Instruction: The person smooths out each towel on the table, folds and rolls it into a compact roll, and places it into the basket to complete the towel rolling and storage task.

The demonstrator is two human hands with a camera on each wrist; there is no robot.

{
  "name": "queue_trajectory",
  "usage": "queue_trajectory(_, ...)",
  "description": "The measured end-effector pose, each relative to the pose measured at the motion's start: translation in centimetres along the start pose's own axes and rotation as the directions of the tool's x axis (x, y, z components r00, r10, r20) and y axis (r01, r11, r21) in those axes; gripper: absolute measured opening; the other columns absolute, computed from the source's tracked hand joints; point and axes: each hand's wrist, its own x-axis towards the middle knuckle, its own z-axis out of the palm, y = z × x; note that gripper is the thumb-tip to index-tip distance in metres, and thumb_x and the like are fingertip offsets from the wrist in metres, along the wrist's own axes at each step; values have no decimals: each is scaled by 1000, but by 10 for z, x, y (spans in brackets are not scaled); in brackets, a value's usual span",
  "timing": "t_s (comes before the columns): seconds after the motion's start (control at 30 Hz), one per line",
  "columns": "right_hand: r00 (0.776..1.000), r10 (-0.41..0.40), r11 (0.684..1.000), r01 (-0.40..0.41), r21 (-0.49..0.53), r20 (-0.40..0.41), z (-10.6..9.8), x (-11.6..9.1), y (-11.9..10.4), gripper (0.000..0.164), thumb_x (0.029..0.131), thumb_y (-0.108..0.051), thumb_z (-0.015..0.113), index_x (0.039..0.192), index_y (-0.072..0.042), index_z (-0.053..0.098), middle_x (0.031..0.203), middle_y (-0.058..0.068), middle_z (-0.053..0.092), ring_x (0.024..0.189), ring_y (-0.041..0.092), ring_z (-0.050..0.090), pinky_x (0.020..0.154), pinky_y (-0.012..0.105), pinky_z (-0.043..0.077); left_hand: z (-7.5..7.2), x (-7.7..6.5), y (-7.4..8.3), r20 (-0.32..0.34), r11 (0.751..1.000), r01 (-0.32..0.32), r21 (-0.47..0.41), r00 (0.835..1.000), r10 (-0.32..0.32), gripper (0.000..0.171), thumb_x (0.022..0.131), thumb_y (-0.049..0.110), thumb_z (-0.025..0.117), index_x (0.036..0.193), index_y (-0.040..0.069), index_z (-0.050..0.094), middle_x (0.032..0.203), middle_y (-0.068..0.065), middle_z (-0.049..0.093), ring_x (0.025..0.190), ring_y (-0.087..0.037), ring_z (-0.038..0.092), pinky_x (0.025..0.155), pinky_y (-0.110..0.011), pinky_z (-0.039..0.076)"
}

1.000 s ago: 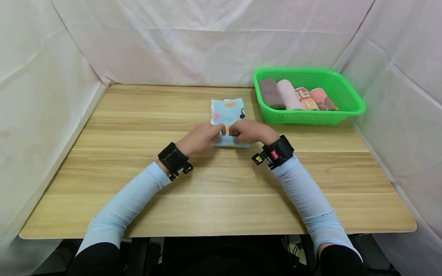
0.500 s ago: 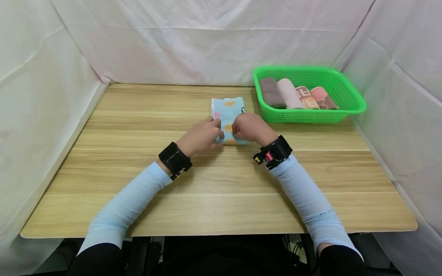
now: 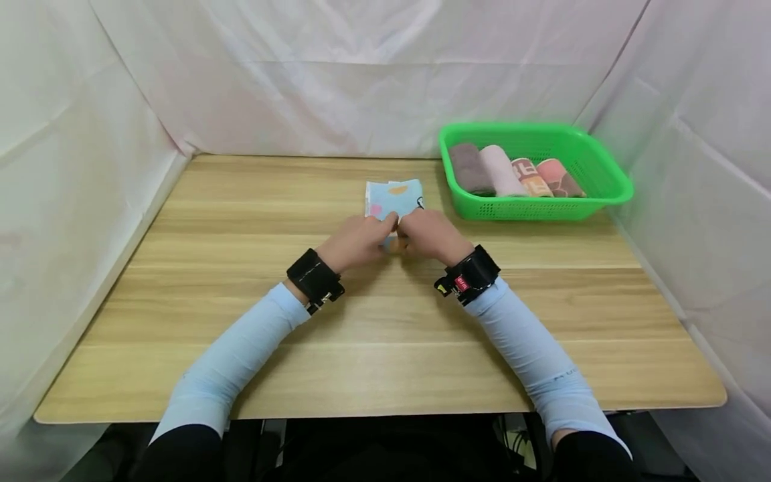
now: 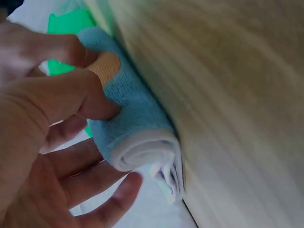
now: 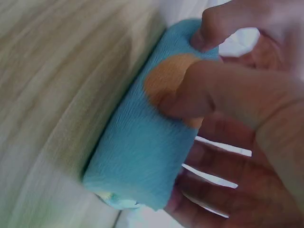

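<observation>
A light blue towel point(image 3: 388, 195) with orange and pink spots lies on the table, its far part flat and its near end rolled up. My left hand point(image 3: 357, 242) grips the left part of the roll. In the left wrist view, the thumb presses the blue towel point(image 4: 135, 107), whose spiral end shows a white inner side. My right hand point(image 3: 435, 235) holds the right part, close beside the left hand. The right wrist view shows the thumb on an orange spot of the roll point(image 5: 137, 147), with the other fingers behind it.
A green plastic basket point(image 3: 542, 211) stands at the back right. Inside lie rolled towels: a grey-brown one point(image 3: 470, 169), a pale pink one point(image 3: 502, 173) and two patterned ones. White cloth walls point(image 3: 313, 100) enclose the wooden table point(image 3: 385, 348) on the back and sides.
The near end of the towel has been rolled away from me, so less of it lies flat. My hands have come closer together on the roll. The basket stays in place.
</observation>
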Motion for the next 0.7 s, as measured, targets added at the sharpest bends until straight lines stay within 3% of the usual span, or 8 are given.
queue_trajectory(0.1, 999, -27, 995, 24, 93, 33, 2, 1, 7, 23, 78, -7, 70, 67, -16, 52, 65, -4, 39, 64, 15, 41, 58, 29, 31, -2, -3, -5, 40, 994, 27, -104, 999, -23, 39, 85, 3, 66, 118, 5, 46, 63, 1, 39, 56, -17, 40, 51, -30, 31)
queue_trajectory(0.2, 998, -22, 987, 13, 163, 57, 3, 2, 14, 10, 84, -9, 67, 90, -11, 59, 73, -2, 48, 69, 17, 46, 63, 29, 35, -4, -2, -6, 57, 995, 27, -99, 998, -22, 36, 87, 6, 68, 118, 7, 49, 70, 0, 46, 63, -18, 43, 54, -30, 35)
queue_trajectory(0.3, 997, -15, 974, -2, 225, 76, 4, 3, 19, 26, 90, -9, 65, 114, -10, 56, 80, 1, 54, 72, 19, 48, 66, 31, 38, -5, -2, -6, 53, 999, 15, -52, 999, -13, 34, 88, 15, 74, 118, 12, 58, 80, -3, 54, 70, -19, 47, 58, -33, 42)
queue_trajectory(0.47, 997, -29, 971, 10, 238, 73, 3, 2, 19, 24, 94, -8, 64, 116, -8, 57, 87, 6, 62, 76, 22, 52, 70, 34, 42, -5, -3, -7, 56, 999, 7, -49, 998, -4, 34, 90, 14, 80, 120, 13, 64, 90, -6, 66, 75, -20, 57, 65, -36, 52)
queue_trajectory(0.57, 999, -42, 983, 37, 177, 25, 0, -2, 14, 22, 92, -10, 69, 113, -9, 64, 99, 9, 67, 86, 24, 57, 76, 37, 47, -4, -2, -9, 101, 997, 10, -81, 995, -2, 32, 91, 0, 73, 120, 6, 62, 95, -10, 70, 82, -24, 62, 72, -39, 55)
queue_trajectory(0.7, 998, -45, 996, 49, 69, -46, -4, -7, 4, 26, 83, -16, 81, 107, -11, 72, 102, 9, 66, 90, 27, 60, 76, 42, 51, -4, 0, -14, 170, 991, 48, -127, 985, -25, 37, 89, -9, 62, 124, 0, 61, 116, -17, 72, 99, -29, 67, 88, -41, 56)
